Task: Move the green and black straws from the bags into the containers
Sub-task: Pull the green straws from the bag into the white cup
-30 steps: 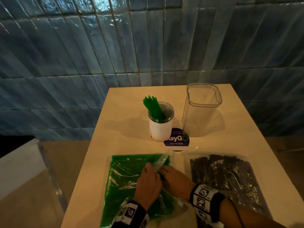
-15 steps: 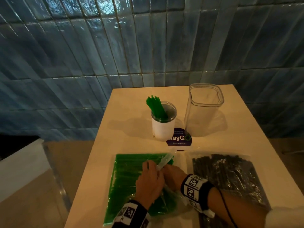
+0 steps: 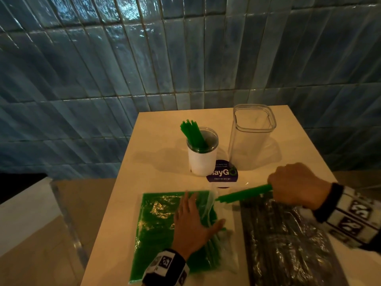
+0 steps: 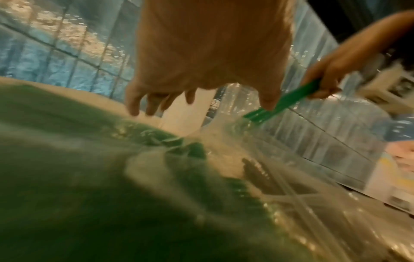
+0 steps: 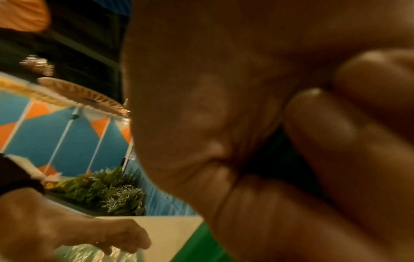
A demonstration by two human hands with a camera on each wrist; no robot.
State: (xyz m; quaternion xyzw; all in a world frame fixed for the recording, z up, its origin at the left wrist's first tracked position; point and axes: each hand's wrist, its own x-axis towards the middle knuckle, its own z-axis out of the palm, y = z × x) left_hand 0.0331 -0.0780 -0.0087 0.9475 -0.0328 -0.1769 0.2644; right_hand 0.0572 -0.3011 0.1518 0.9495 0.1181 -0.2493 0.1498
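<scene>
A clear bag of green straws lies flat at the table's front left. My left hand rests open on it, fingers spread. My right hand grips a bundle of green straws, held level over the gap between the bags, their free ends at the bag's open mouth. The bag of black straws lies at the front right, under my right wrist. Behind stand a white cup holding several green straws and an empty clear square container.
A round purple sticker lies on the table between the cup and the bags. A blue tiled wall rises right behind the table. A pale bench with a clear panel stands to the left, below table height.
My right hand has come out of the green bag, moving right and up with a bundle of green straws. My left hand has flattened on the bag.
</scene>
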